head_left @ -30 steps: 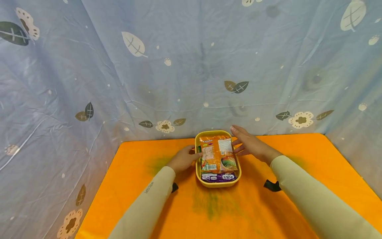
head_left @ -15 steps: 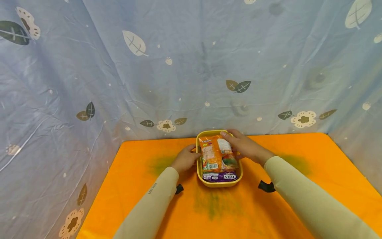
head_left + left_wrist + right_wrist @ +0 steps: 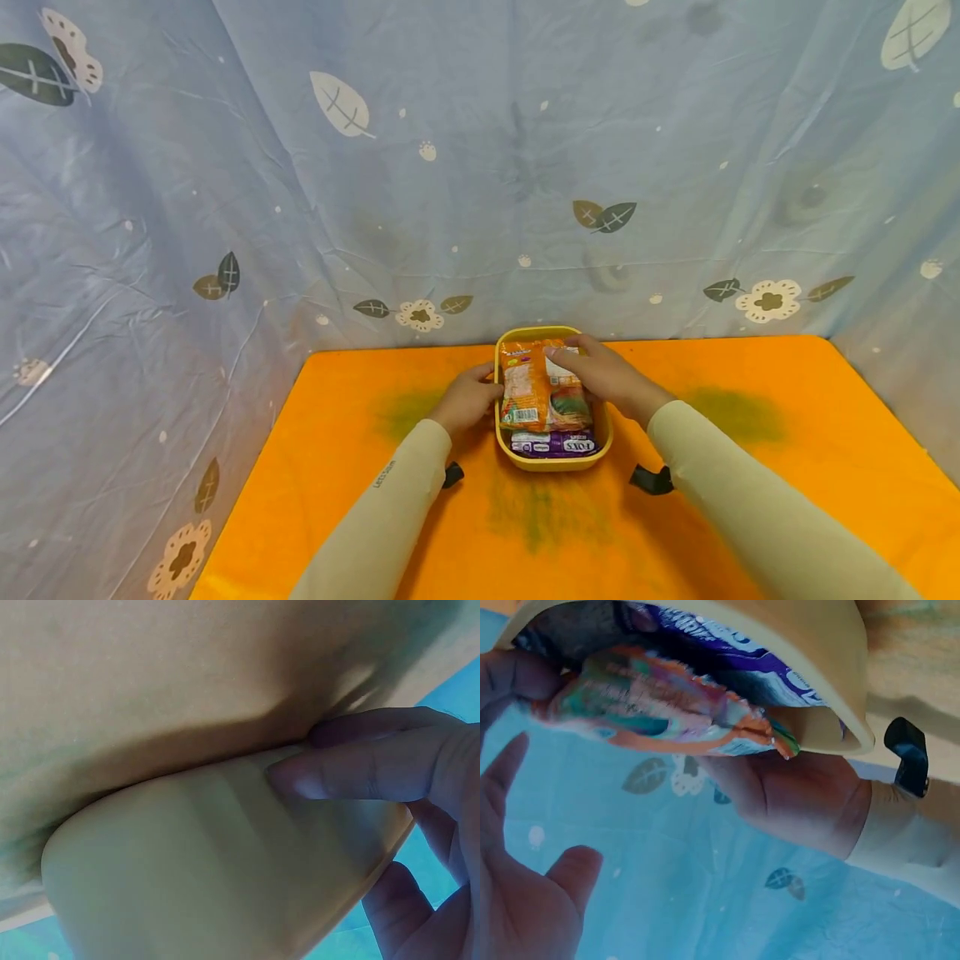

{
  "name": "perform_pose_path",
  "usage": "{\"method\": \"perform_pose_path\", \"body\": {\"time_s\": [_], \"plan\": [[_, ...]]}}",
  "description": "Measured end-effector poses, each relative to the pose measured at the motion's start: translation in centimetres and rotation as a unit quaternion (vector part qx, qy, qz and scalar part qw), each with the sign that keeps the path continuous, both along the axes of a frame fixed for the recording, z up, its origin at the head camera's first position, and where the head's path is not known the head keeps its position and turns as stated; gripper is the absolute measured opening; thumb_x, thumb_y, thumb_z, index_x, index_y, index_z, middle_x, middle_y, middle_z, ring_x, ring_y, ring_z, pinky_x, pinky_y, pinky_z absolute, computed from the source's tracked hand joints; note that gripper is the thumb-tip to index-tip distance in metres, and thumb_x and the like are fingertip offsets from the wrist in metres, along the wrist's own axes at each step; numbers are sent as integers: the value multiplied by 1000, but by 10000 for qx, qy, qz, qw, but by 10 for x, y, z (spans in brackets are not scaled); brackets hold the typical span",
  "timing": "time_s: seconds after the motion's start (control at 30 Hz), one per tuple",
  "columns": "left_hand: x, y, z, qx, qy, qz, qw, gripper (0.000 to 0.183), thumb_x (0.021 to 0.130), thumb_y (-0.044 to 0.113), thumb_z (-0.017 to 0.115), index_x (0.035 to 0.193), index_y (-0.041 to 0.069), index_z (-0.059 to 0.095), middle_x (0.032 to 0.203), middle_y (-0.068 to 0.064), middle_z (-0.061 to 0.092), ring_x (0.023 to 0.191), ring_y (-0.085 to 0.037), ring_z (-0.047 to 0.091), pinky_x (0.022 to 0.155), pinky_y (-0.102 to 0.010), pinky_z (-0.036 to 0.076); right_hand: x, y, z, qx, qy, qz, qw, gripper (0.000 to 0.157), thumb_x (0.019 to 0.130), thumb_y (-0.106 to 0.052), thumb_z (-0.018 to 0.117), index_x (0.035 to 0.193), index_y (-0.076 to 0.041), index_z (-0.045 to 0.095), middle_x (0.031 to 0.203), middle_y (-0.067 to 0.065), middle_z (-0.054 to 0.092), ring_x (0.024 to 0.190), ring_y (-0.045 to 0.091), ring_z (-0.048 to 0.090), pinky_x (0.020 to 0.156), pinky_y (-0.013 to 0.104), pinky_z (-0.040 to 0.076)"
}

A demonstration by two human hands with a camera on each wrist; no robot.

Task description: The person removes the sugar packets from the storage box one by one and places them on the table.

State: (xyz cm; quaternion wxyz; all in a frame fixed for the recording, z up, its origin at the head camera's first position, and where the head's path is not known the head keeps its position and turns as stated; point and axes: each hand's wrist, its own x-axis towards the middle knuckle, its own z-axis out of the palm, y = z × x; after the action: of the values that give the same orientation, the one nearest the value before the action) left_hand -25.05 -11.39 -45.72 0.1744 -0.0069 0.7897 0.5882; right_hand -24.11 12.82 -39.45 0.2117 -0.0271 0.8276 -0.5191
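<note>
My left hand holds the left side of a yellow plastic basket. In the left wrist view its fingers lie on the outer wall, with the thumb by the rim. An orange packet with a barcode tops the contents. Below it, a purple FOX'S packet shows at the near end. My right hand reaches over the basket's far right side. The right wrist view shows its fingertips touching the end of the orange packet and its thumb apart from it. What lies beneath the packets is hidden.
The basket stands on an orange-covered table with greenish stains, near its back edge. A blue patterned curtain hangs behind and at the sides. Small black pieces show beneath both sleeves.
My right hand has come in from the basket's right side to over the orange packet. That packet has shifted slightly left. The left hand stays at the basket's left side.
</note>
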Motion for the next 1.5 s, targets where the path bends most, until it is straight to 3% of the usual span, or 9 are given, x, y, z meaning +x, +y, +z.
{"method": "perform_pose_path", "body": {"time_s": [0.13, 0.23, 0.4, 0.73, 1.0, 1.33, 1.5], "plan": [[0, 0, 0, 103, -27, 7, 9999, 49, 92, 21, 61, 140, 22, 51, 102, -7, 65, 81, -23, 66, 69, -39, 56, -1, -2, -10, -598, -50, -3, 9982, 80, 86, -57, 63, 148, -19, 30, 153, 14, 22, 123, 34, 44, 100, 54, 37], [1, 0, -1, 122, -59, 29, 9999, 52, 92, 22, 61, 142, 25, 48, 103, -7, 65, 79, -23, 66, 67, -39, 56, -3, -5, -18, -1207, -188, -1, 9925, 69, 90, -39, 67, 146, -19, 34, 151, 15, 23, 117, 33, 52, 99, 51, 40], [1, 0, -1, 299, -189, 2, 9994, 57, 90, 21, 63, 144, 28, 46, 104, -7, 66, 79, -24, 66, 66, -39, 56, -3, -11, -31, -1718, -397, 143, 9842, 66, 88, -19, 71, 145, -24, 38, 137, 14, 40, 98, 30, 63, 83, 43, 53], [2, -2, 2, 596, -325, -52, 9977, 54, 91, 23, 63, 142, 30, 47, 106, -8, 66, 83, -26, 67, 67, -42, 57, -3, -12, -42, -1664, -132, 86, 9859, 60, 87, -16, 72, 139, -31, 46, 129, 15, 48, 91, 32, 65, 76, 43, 55], [5, 0, 4, 590, -381, -31, 9975, 56, 92, 22, 63, 144, 28, 45, 107, -8, 65, 84, -25, 67, 68, -42, 57, 1, -11, -42, -1920, -155, 29, 9813, 59, 89, -13, 69, 140, -26, 45, 128, 16, 49, 94, 31, 64, 78, 43, 55], [6, -3, 4, 613, -468, -40, 9970, 55, 93, 20, 60, 145, 27, 44, 111, -7, 64, 88, -24, 67, 70, -41, 56, 8, -13, -39, -1654, 505, -130, 9848, 53, 89, -9, 69, 136, -29, 51, 133, 10, 46, 98, 30, 61, 79, 40, 54], [4, -3, 4, 603, -460, -25, 9971, 54, 93, 21, 61, 145, 27, 45, 111, -7, 63, 88, -24, 67, 70, -41, 57, 7, -7, -34, -1276, 938, -44, 9874, 52, 89, -16, 69, 135, -31, 52, 147, 0, 32, 115, 30, 51, 86, 43, 50]]}}
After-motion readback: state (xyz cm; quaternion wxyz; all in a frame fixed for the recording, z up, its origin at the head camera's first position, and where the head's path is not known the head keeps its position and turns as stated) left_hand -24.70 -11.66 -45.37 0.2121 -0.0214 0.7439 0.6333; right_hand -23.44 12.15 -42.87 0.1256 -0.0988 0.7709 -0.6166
